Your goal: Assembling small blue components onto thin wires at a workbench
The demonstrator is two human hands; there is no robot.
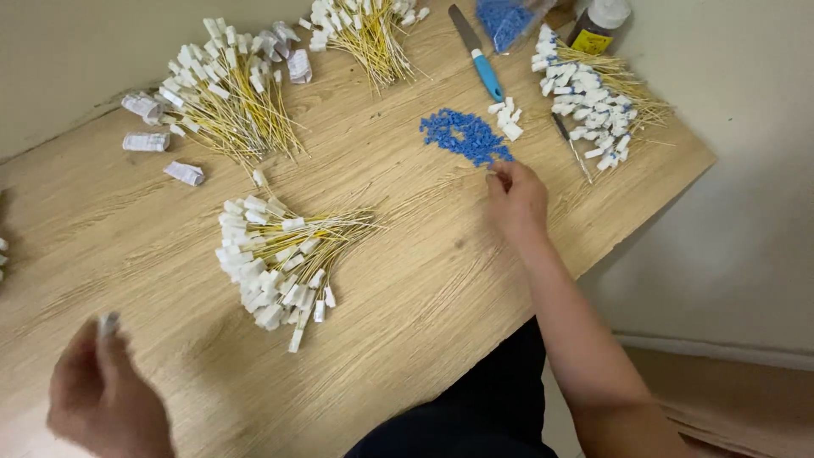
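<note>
My right hand (515, 197) reaches over the wooden table (407, 280), its fingertips pinched at the near edge of a pile of small blue plastic pieces (465, 136). Whether a piece sits between the fingers is hidden. My left hand (102, 394) hovers blurred at the lower left, holding a small white tag (108, 323) between thumb and fingers. A bundle of thin yellow wires with white tags (275, 259) lies between the two hands.
More tagged wire bundles lie at the back left (222, 93), back middle (365, 30) and right (593, 97). A blue-handled knife (476, 53), a bag of blue pieces (506, 21), a dark bottle (598, 25) and loose white tags (507, 117) sit at the back.
</note>
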